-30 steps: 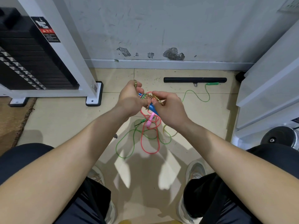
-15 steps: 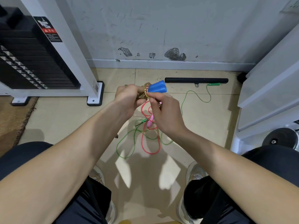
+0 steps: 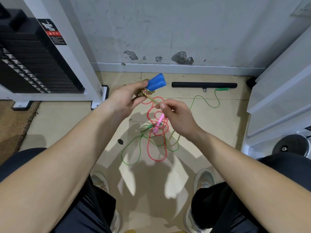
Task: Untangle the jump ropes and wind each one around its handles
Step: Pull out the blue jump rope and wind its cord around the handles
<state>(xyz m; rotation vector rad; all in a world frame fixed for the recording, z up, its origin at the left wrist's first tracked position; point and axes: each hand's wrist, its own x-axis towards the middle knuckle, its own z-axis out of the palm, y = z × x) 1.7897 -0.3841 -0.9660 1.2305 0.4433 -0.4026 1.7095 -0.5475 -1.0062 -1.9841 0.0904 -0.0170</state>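
My left hand (image 3: pixel 125 98) grips two blue handles (image 3: pixel 156 84) held together, with gold rope (image 3: pixel 149 96) coiled around them below the blue tips. My right hand (image 3: pixel 176 115) pinches the loose gold strand a short way off the coil; the strand runs taut between the hands. On the floor below lie a red rope (image 3: pixel 157 145) with a pink handle (image 3: pixel 158 125) and a green rope (image 3: pixel 134 148), looped over one another. The green rope trails to a green handle (image 3: pixel 222 89) at the back right.
A black bar (image 3: pixel 204 84) lies on the tiles by the wall. A white weight-machine frame (image 3: pixel 80 52) with a black stack stands at left, a white frame (image 3: pixel 279 98) and a black weight plate (image 3: pixel 291 145) at right. A brown mat (image 3: pixel 13 123) borders the left. My knees and shoes fill the bottom.
The blue handles came up from between my hands to stick out above my left hand. My right hand has let go of them and drawn the gold strand down to the right.
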